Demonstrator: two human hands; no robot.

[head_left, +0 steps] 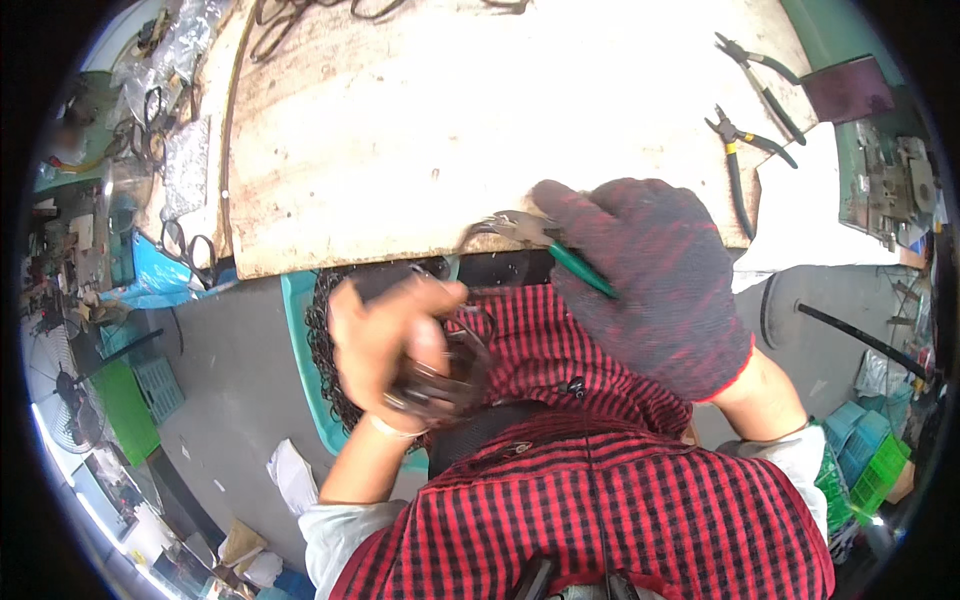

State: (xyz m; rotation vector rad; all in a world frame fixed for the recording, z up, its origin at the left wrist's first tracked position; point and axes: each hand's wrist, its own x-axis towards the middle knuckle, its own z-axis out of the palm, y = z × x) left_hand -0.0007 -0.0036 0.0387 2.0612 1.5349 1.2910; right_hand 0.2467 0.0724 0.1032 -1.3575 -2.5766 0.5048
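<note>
My right hand, in a dark red-and-black knit glove, is closed around green-handled pliers. Their metal jaws point left over the table's front edge. My bare left hand is left of them, in front of the table and smeared by motion. Its fingers curl about dark brown, glossy eyeglass frames, too blurred to count. Below and behind that hand, a teal basket holds a mass of dark curled pieces, partly hidden by my arm.
On the worn wooden table lie two more pliers, one dark and one yellow-and-black, at the right. Dark eyeglass frames sit at the far edge. Bubble wrap and another frame are on the left.
</note>
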